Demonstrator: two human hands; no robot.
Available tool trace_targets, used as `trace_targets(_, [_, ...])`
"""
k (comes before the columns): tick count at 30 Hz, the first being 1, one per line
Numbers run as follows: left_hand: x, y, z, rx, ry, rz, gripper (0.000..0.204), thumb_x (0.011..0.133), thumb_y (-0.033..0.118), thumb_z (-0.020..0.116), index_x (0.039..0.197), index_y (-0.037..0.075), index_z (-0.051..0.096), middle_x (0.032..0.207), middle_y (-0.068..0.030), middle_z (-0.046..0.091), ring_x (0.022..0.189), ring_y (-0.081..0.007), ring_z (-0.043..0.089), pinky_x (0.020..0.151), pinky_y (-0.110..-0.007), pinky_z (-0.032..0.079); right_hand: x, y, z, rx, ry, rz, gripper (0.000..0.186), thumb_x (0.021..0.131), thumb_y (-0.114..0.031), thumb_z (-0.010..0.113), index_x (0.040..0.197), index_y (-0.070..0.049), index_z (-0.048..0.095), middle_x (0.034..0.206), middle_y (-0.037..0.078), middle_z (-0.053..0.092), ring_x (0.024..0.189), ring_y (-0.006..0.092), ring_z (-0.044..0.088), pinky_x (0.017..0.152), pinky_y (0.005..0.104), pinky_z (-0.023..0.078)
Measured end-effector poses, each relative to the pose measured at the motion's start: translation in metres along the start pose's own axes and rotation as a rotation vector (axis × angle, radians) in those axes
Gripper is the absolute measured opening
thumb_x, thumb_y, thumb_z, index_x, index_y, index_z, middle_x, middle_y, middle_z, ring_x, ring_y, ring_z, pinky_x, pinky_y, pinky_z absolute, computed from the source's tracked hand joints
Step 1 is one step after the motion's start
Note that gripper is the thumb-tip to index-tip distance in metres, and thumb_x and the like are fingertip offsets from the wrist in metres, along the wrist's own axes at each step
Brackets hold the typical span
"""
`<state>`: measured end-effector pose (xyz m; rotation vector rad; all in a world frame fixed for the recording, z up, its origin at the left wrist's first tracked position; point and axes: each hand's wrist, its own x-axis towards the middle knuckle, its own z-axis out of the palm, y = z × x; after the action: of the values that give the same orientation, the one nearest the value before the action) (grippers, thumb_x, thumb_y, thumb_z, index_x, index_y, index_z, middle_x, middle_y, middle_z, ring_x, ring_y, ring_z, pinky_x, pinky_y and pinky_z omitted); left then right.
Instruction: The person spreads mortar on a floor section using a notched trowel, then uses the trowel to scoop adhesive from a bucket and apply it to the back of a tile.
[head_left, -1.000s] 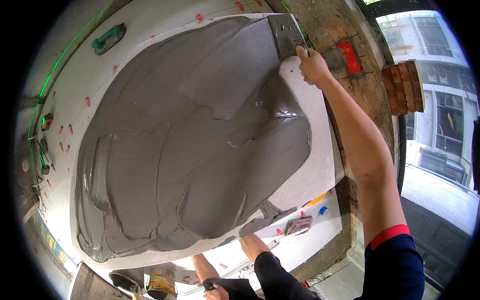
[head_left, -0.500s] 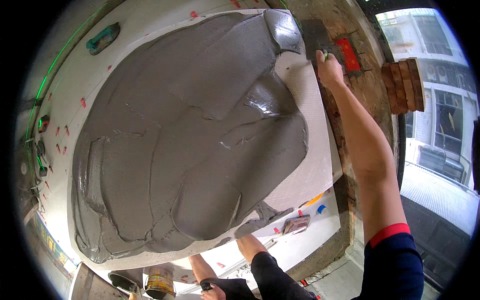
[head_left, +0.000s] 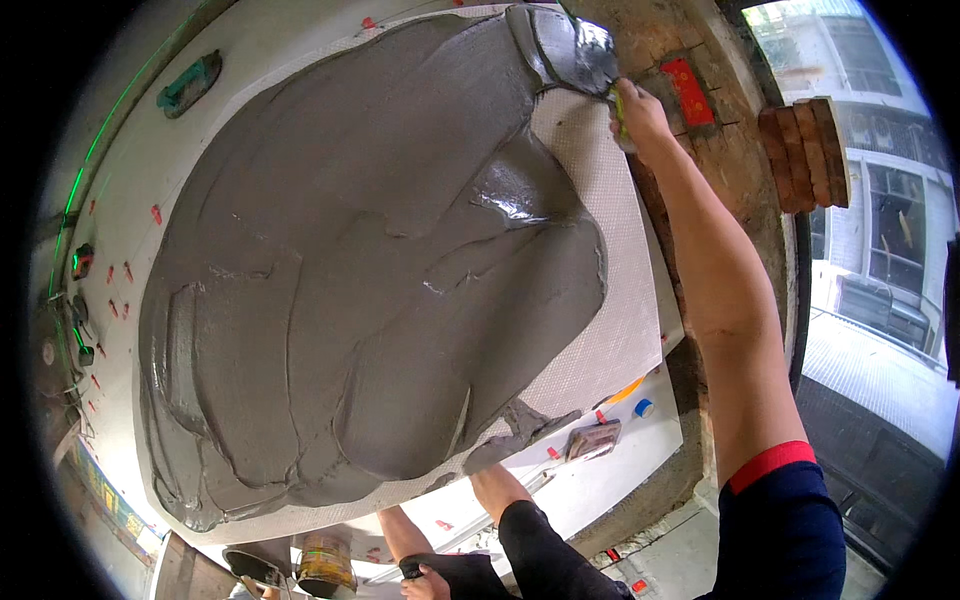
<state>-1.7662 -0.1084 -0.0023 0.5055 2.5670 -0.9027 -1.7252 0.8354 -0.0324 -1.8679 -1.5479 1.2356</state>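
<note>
In my right hand [head_left: 642, 115], fingers closed, is the greenish-yellow handle of a trowel [head_left: 620, 118]. It is at the far right corner of a large pale tile [head_left: 600, 330] with a fine textured face. Wet grey mortar [head_left: 330, 240] covers most of that face in a thick, ridged layer. Glossy mortar lies beside the trowel, and the blade's outline is hard to tell from it. A bare textured strip runs along the tile's right side. Low in the view, next to my knees, my left hand [head_left: 428, 583] is curled around something dark, mostly hidden.
A teal-handled tool [head_left: 190, 84] lies on the white surface at the far left. Two buckets [head_left: 325, 565] stand near left. A suction-cup-like block [head_left: 594, 440] and blue cap [head_left: 644, 408] lie near right. Stacked brown slabs [head_left: 805, 155] stand by the window, beyond a red patch [head_left: 688, 92].
My right hand has moved slightly left and up, bringing the trowel from beside the tile onto the mortar's far right corner. The view has shifted slightly. My left hand stays low.
</note>
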Motion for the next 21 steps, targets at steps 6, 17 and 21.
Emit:
trace_targets(6, [0.002, 0.026, -0.055, -0.008, -0.083, -0.15, 0.051, 0.081, 0.058, 0.061, 0.074, 0.008, 0.066, 0.073, -0.0122, 0.065, 0.065, -0.0355, 0.065, 0.057, -0.054, 0.052, -0.036, 0.001, -0.001, -0.148, 0.089, -0.053, 0.046, 0.098, -0.045, 0.053, 0.12, -0.005, 0.059, 0.069, 0.007, 0.058, 0.051, 0.0164, 0.055, 0.048, 0.0342, 0.048])
trace_targets(17, [0.009, 0.023, -0.044, 0.007, -0.365, -0.285, 0.06, 0.085, 0.06, 0.056, 0.092, 0.002, 0.067, 0.094, -0.0175, 0.068, 0.086, -0.0387, 0.066, 0.077, -0.055, 0.052, -0.092, -0.049, 0.105, 0.248, -0.233, 0.093, 0.042, 0.101, -0.043, 0.051, 0.105, -0.002, 0.058, 0.072, 0.006, 0.056, 0.055, 0.0159, 0.054, 0.049, 0.0329, 0.045])
trace_targets(21, [0.011, 0.015, -0.055, -0.132, -0.411, -0.136, 0.061, 0.087, 0.06, 0.055, 0.094, 0.0, 0.067, 0.096, -0.0189, 0.067, 0.1, -0.0402, 0.063, 0.087, -0.055, 0.049, -0.136, -0.057, 0.148, 0.179, -0.455, 0.016, 0.047, 0.1, -0.043, 0.052, 0.117, 0.0, 0.058, 0.073, 0.007, 0.055, 0.063, 0.0151, 0.056, 0.053, 0.0332, 0.047])
